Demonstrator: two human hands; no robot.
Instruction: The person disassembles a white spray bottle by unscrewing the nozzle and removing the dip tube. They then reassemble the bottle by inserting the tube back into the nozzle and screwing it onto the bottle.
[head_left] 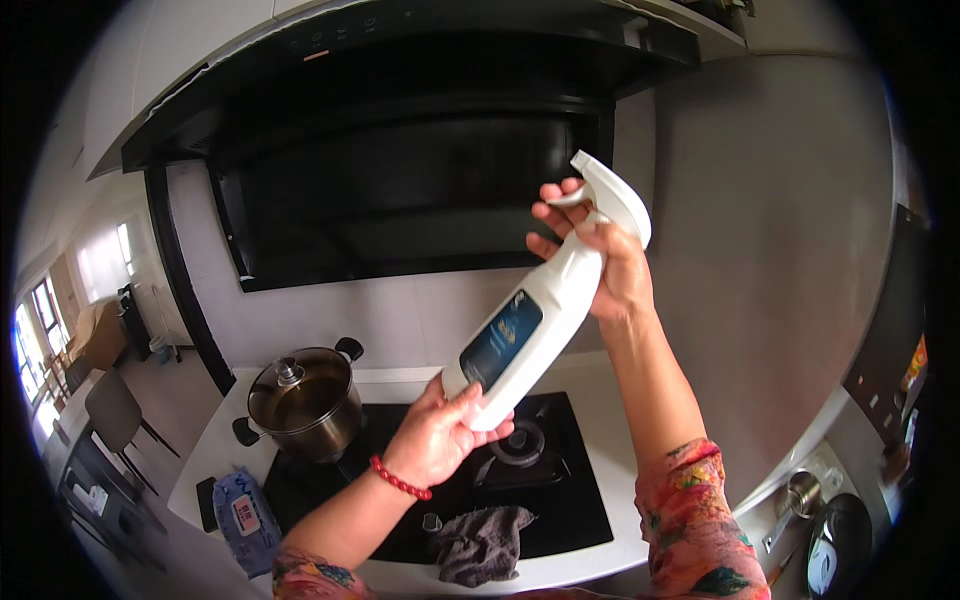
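A white spray bottle (557,303) with a dark blue label is held tilted above the stove, its trigger head up and to the right. My left hand (440,436), with a red bead bracelet at the wrist, grips the bottle's base, thumb on the front. Around the neck, just below the spray head, is my right hand (612,262); its fingers reach up by the trigger. The nozzle points up and left toward the black range hood (410,185). Under my arms lies the black gas cooktop (570,530), with a dark grey cloth (482,545) at its front edge.
A steel pot (310,405) with a glass lid stands on the left of the cooktop. Beside it lies a blue wipes packet (246,520). At the lower right are a small metal pan (803,493) and a black frying pan (840,545). A tall grey panel (770,260) rises at the right.
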